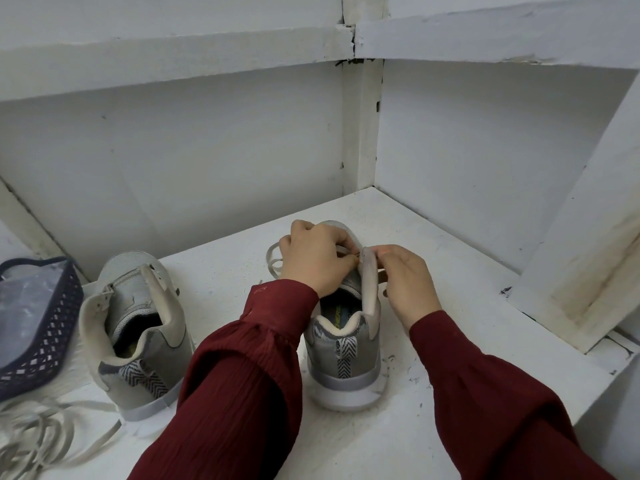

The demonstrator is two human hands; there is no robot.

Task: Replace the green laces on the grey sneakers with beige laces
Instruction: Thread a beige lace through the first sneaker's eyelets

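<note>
1. Grey sneakers with white soles and herringbone heel tabs stand on the white painted tabletop [433, 271], heels toward its near edge. The left sneaker [138, 327] is near the left edge and the right sneaker [343, 362] is about mid-tabletop.
2. At the left edge lies a dark blue perforated plastic basket [45, 327] holding a crumpled clear plastic bag [20, 299].
3. A loose tangle of flat off-white laces [38, 434] lies at the near left corner, one strand running up to the left sneaker's sole.
4. The left sneaker shows no lace, and its tongue and eyelet flaps stand open.
5. The left hand [311, 258], in a dark red crinkled sleeve [242, 393], is over the right sneaker's tongue, its fingers curled and pinching a flat beige lace [273, 258] that loops out to the left.
6. The right hand [405, 282] has its fingers curled, pinching the top of the right sneaker's right eyelet flap.
</note>
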